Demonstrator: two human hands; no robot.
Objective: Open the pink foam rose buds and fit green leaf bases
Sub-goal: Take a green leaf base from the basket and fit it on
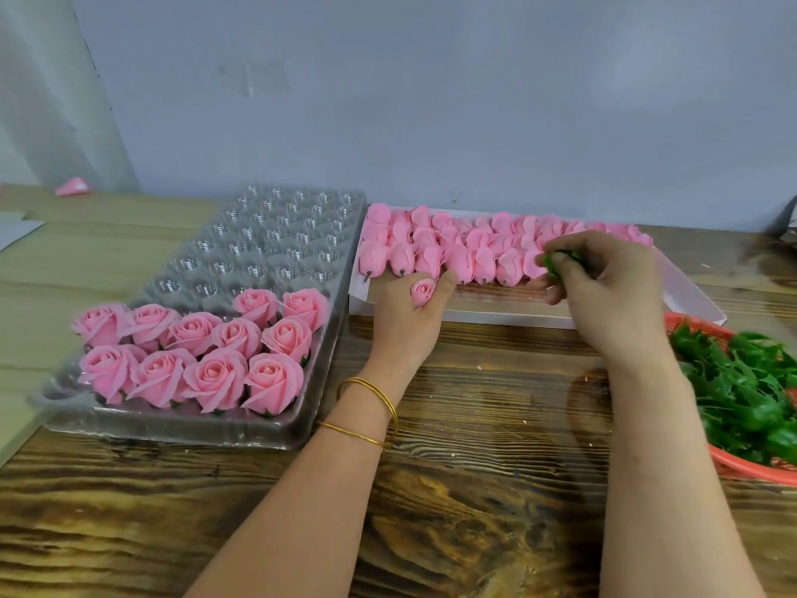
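My left hand point(409, 325) holds a small closed pink rose bud point(423, 291) between its fingers, at the near edge of the white box point(496, 315). That box holds rows of closed pink buds point(474, 248) lying on their sides. My right hand point(604, 287) pinches a green leaf base point(556, 261) in its fingertips, over the buds at the box's right half. Several opened roses point(194, 360) with green bases sit in the near rows of the clear plastic tray point(280, 235) on the left.
A red basket point(733, 463) full of green leaf bases point(746, 394) stands at the right edge. A loose pink piece point(72, 186) lies far left by the wall. The wooden table point(474, 446) stretches in front, a grey wall behind.
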